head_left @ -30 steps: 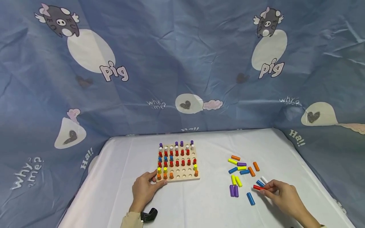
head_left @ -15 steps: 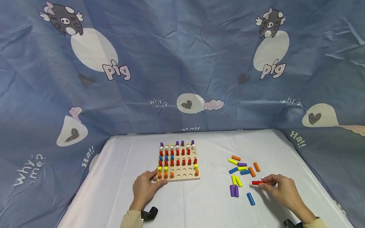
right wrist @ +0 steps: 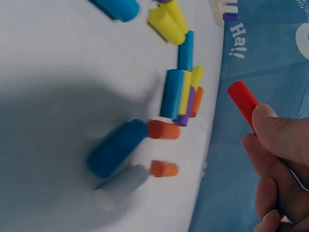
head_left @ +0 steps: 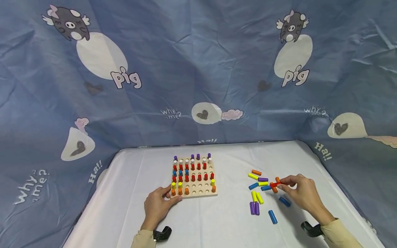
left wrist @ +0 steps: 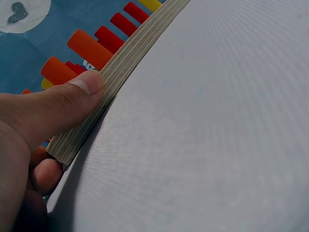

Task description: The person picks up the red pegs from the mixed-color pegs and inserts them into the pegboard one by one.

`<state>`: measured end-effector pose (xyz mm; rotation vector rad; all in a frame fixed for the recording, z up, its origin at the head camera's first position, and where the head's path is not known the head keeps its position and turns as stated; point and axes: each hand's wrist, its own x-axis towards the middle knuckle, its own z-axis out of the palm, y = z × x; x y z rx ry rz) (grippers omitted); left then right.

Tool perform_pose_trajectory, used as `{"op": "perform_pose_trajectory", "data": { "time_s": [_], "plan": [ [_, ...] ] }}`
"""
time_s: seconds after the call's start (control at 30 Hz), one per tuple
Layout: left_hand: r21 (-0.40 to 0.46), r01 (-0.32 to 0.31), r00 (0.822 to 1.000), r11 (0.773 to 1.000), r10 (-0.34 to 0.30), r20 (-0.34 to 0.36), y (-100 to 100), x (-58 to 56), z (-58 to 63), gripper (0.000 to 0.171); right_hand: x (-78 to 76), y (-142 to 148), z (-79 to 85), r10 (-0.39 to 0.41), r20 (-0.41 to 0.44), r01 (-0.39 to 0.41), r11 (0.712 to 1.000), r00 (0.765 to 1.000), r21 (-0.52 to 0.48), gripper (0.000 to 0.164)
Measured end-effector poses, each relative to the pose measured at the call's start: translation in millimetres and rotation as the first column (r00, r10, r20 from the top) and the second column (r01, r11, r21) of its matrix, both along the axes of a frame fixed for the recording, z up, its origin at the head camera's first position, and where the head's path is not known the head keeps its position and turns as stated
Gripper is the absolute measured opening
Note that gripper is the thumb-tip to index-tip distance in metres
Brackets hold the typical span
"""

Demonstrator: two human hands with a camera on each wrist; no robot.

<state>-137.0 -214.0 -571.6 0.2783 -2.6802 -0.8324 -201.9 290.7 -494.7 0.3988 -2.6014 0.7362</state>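
Observation:
The wooden pegboard (head_left: 198, 195) carries rows of upright pegs in purple, white, red, blue, yellow and orange. At its near left corner my left hand (head_left: 156, 206) grips the board. The left wrist view shows the thumb (left wrist: 86, 89) along the front edge and fingers curled at the corner. Off to the right, my right hand (head_left: 304, 193) pinches a red peg (right wrist: 241, 99) between thumb and fingers, raised over the loose pegs. In the head view this red peg overlaps two orange pegs. A white peg (right wrist: 120, 188) lies beside a blue peg (right wrist: 117, 150), hidden by the hand in the head view.
Loose pegs lie scattered right of the board: purple pegs (head_left: 254, 208), yellow pegs (head_left: 257, 197), another blue peg (head_left: 272, 217) and an orange peg (head_left: 256, 172) among them. A white cloth (head_left: 223, 224) covers the table, and a blue printed curtain (head_left: 173, 86) hangs behind it.
My right hand has lifted the red peg from beside the blue and white pegs and carried it away from me, over the orange pegs. The left hand has stayed at the board's corner.

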Motion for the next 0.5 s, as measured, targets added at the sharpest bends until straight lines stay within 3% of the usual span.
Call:
{"op": "perform_pose_trajectory", "data": {
  "time_s": [0.5],
  "plan": [
    [-0.011,0.008,1.0,1.0,-0.009,-0.027,-2.2,-0.4,-4.2,0.076,-44.6,-34.0,25.7,0.088,-0.023,-0.088,0.996,0.996,-0.012,0.014]
  ]
}}
